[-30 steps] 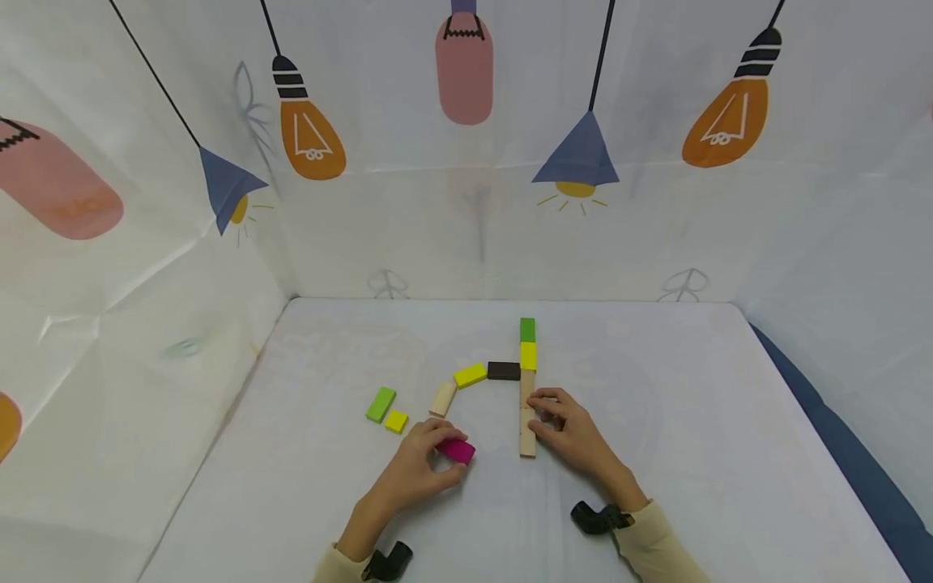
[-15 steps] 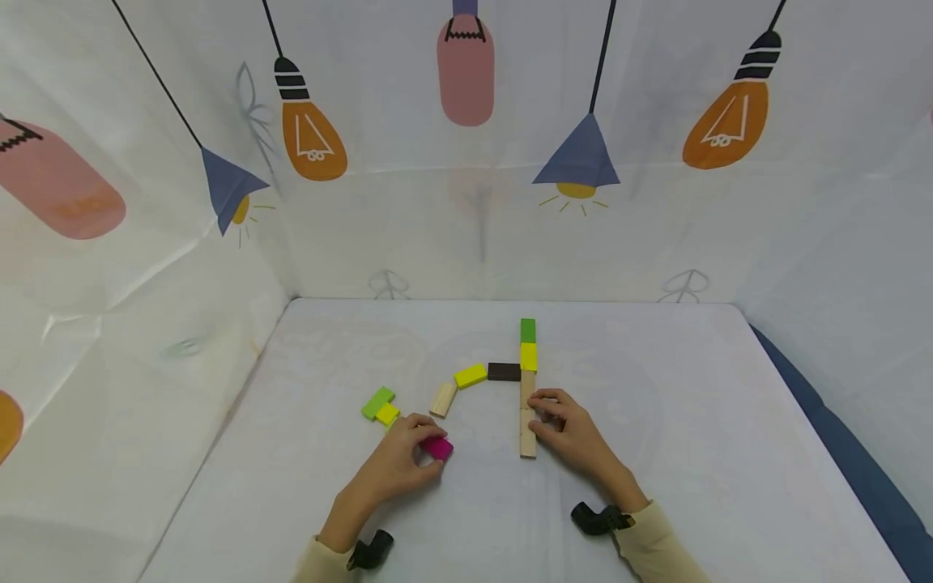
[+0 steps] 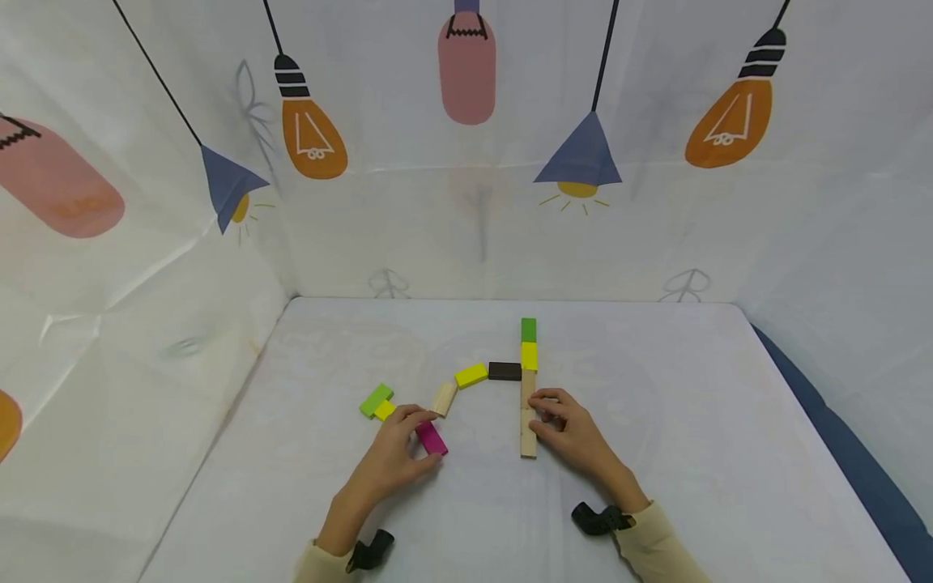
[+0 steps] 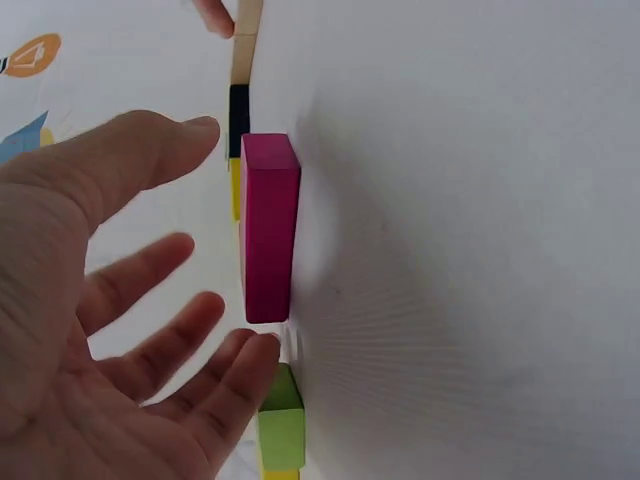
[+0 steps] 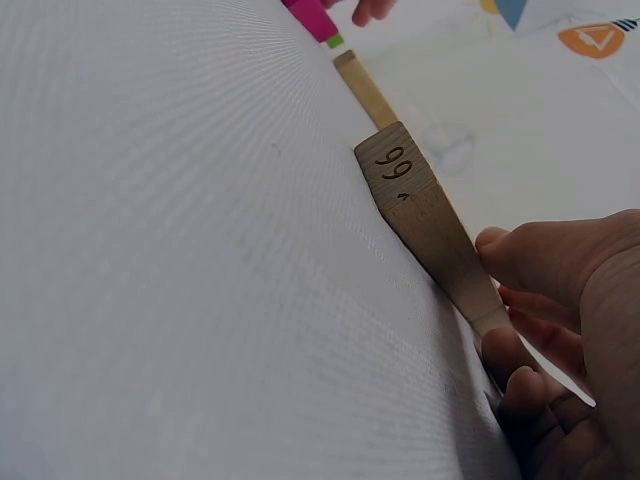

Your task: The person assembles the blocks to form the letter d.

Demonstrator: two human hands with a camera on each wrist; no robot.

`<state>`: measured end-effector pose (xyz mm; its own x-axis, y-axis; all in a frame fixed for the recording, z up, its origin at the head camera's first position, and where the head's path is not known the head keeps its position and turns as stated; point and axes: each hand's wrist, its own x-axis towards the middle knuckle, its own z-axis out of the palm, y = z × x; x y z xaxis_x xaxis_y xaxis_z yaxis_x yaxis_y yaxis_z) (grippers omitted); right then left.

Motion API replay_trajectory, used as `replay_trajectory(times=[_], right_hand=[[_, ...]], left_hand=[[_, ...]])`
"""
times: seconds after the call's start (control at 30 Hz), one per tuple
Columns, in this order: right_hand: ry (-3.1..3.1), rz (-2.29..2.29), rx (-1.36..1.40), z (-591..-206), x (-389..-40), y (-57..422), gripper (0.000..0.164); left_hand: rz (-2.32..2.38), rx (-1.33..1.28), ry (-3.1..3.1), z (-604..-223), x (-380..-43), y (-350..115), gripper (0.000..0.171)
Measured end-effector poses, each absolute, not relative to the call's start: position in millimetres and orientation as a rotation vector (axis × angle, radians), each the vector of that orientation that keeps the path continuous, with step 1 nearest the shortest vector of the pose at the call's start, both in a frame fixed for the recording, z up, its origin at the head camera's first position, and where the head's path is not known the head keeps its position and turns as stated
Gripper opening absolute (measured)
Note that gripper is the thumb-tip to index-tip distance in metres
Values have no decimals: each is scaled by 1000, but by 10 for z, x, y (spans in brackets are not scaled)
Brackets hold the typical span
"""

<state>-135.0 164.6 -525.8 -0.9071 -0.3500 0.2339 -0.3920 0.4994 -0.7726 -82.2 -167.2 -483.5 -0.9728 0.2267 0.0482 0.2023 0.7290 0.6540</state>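
Lying near magenta block (image 3: 432, 438): tan block (image 3: 444, 400)

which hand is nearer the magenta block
Left: the left hand is immediately beside the magenta block; the right hand is farther away, to the block's right in the head view, beside the plain wooden blocks.

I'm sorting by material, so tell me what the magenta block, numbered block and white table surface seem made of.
Magenta block: probably painted wood, with smooth, even color and crisp edges; plastic is possible.
Numbered block: wood, seemingly unpainted; tan, with visible grain and dark numerals.
White table surface: perhaps cloth, matte; its fine ribbing suggests a weave, but could be camera patterning.
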Motion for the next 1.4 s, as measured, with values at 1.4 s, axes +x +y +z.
replay_trajectory(times=[1.4], right_hand=[[-2652, 1400, 682, -5281, -1382, 1653, 36]], left_hand=[[1237, 399, 2811, -4901, -762, -1752, 36]])
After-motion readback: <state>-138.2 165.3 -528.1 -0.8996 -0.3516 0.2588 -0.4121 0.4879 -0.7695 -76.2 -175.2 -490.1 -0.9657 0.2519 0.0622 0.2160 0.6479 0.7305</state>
